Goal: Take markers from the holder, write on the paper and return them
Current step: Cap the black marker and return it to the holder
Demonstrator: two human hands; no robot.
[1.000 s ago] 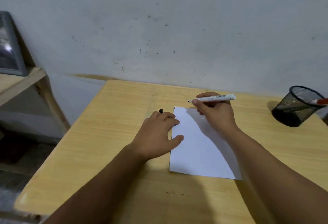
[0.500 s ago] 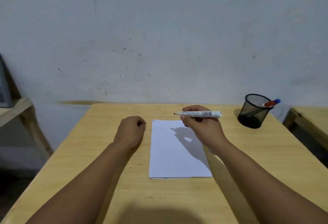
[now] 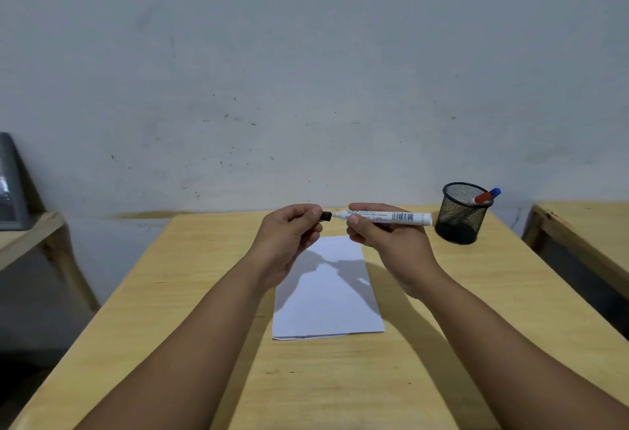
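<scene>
My right hand (image 3: 381,242) holds a white marker (image 3: 388,217) level above the far end of the white paper (image 3: 326,297), its tip pointing left. My left hand (image 3: 289,235) pinches the black cap (image 3: 326,216), whose open end meets the marker's tip. Both hands are raised off the wooden table (image 3: 204,310). A black mesh holder (image 3: 459,215) stands at the far right of the table with a red marker (image 3: 481,197) and a blue one (image 3: 495,192) poking out of it.
A grey wall runs behind the table. A second wooden table (image 3: 585,229) stands to the right across a gap. At the left, a wooden shelf (image 3: 30,235) carries a grey framed object (image 3: 10,188).
My left hand has lifted off the table with the cap and come to the marker's tip. My right hand has held the marker level. The view has tilted upward.
</scene>
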